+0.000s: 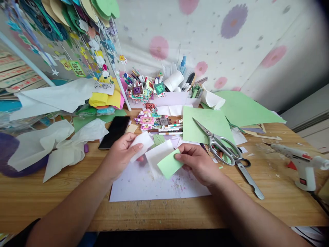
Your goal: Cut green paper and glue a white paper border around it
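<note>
My left hand [123, 154] pinches a small white paper piece [143, 144] between thumb and fingers. In my right hand [196, 161] is a light green paper rectangle [169, 164], gripped at its right edge by thumb and fingertips. Another white paper piece [156, 156] lies between the hands, partly behind the green one; whether it touches my fingers is unclear. Beneath both hands is a pale lilac sheet [133, 187] with coloured specks. Small green strips [158, 139] sit just beyond the white pieces.
Large scissors [218, 144] rest on a green sheet [190, 123] at the right. A glue gun [303, 161] lies farther right. Left of centre is a black phone [117, 130], with crumpled white paper [79, 137] beside it. Pens [171, 129] and small paper figures [146, 120] lie ahead.
</note>
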`<state>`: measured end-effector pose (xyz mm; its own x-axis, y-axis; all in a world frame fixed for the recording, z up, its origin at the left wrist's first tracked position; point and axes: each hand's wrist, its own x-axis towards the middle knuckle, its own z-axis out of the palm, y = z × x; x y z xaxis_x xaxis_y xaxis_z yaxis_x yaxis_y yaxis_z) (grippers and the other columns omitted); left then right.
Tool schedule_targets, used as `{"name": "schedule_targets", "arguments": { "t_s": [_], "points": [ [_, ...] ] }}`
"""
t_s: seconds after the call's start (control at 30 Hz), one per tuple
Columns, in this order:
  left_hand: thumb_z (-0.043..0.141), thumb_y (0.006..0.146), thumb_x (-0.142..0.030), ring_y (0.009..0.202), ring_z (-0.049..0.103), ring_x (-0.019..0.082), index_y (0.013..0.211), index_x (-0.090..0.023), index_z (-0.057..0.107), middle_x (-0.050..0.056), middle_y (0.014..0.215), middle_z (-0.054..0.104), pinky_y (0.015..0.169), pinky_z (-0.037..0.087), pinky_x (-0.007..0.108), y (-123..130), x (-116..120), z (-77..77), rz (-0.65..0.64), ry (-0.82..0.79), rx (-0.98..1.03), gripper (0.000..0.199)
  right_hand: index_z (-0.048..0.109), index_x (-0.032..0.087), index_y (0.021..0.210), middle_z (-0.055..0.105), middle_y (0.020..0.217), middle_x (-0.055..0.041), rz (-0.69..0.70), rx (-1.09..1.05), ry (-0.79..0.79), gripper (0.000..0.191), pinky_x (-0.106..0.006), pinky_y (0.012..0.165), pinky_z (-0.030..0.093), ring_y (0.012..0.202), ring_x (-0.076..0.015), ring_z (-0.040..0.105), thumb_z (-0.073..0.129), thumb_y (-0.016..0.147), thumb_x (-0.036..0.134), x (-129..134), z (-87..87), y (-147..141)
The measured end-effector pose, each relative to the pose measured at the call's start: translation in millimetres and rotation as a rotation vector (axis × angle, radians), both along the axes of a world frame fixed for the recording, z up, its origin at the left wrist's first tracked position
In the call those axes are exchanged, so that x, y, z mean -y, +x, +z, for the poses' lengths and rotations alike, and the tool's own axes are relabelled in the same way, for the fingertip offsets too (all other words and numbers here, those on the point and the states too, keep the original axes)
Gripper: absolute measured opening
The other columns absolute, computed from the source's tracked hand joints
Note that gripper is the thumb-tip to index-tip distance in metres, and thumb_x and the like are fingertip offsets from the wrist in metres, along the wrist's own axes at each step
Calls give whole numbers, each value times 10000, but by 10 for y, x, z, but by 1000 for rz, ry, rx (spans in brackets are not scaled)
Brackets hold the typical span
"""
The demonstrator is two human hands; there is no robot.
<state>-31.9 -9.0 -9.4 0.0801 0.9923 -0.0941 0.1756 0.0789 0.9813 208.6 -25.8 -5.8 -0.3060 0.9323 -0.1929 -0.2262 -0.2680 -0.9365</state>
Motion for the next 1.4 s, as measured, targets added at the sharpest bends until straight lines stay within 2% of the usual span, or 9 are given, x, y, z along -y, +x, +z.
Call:
{"name": "schedule_targets", "arguments": {
  "t_s": [0.13, 0.23, 0.33, 0.43, 0.5, 0.63, 0.87, 1.1, 1.4],
  "points": [
    [656, 743, -445, 968, 645, 298, 1094, -229, 600, 71, 1069, 692, 792, 515, 399, -237, -71, 29, -29, 163, -689, 415, 598, 174, 588, 439, 463, 75, -117, -142, -34, 246, -202, 410, 202, 403, -49, 307, 812, 616, 291, -106, 69, 213],
    [618, 778, -427, 1205, 508, 367, 1182, -232, 618, 107, 1287, 593, 1019, 385, 515, -296, -41, 65, -6, 427, -1029, 449, 580, 173, 567, 402, 433, 87, -191, -246, -22, 257, -195, 412, 195, 386, -38, 276, 818, 599, 266, -163, 77, 301],
    [570, 826, -456, 1186, 526, 329, 1143, -214, 639, 119, 1279, 581, 1029, 392, 487, -183, 39, 143, 59, 506, -800, 404, 576, 171, 564, 414, 426, 84, -180, -274, -33, 257, -193, 410, 206, 378, -37, 294, 816, 604, 253, -149, 72, 275],
    [559, 835, -511, 975, 644, 256, 1164, -213, 600, 100, 1141, 655, 831, 524, 393, 49, 111, 226, -172, 147, -221, 446, 588, 170, 564, 443, 434, 74, -118, -241, -34, 249, -201, 409, 234, 382, -46, 334, 813, 611, 263, -82, 83, 167],
    [585, 821, -508, 840, 662, 209, 1088, -191, 620, 78, 1014, 686, 703, 535, 319, 215, 130, 256, -283, -36, 4, 415, 608, 167, 581, 479, 472, 67, -107, -193, -17, 234, -204, 404, 246, 392, -48, 357, 816, 603, 271, -41, 86, 95],
    [664, 764, -399, 574, 567, 117, 841, -152, 654, -4, 677, 636, 514, 449, 219, 423, 96, 229, -175, -55, -4, 258, 603, 166, 579, 486, 508, 65, -148, -83, 16, 247, -204, 410, 266, 412, -51, 378, 809, 613, 299, 1, 57, 62],
    [662, 747, -435, 525, 512, 101, 792, -163, 624, -30, 623, 606, 487, 402, 213, 292, -35, 19, 14, 18, -51, 279, 614, 170, 610, 426, 482, 84, -260, -13, -18, 265, -206, 393, 233, 387, -42, 305, 803, 627, 356, 162, -71, 204],
    [683, 729, -442, 560, 461, 101, 789, -158, 646, -30, 632, 567, 500, 343, 219, 229, -31, 6, -41, 20, -25, 292, 598, 167, 582, 435, 456, 79, -325, 55, -54, 305, -194, 379, 202, 382, -41, 302, 816, 611, 378, 170, -221, 111],
    [690, 748, -411, 627, 522, 123, 790, -175, 654, -22, 684, 610, 550, 371, 230, 249, 0, -41, -80, 4, 42, 242, 636, 182, 599, 467, 467, 66, -389, -274, 21, 226, -196, 446, 309, 427, -61, 368, 837, 588, 284, 176, -14, 194]
  ]
}}
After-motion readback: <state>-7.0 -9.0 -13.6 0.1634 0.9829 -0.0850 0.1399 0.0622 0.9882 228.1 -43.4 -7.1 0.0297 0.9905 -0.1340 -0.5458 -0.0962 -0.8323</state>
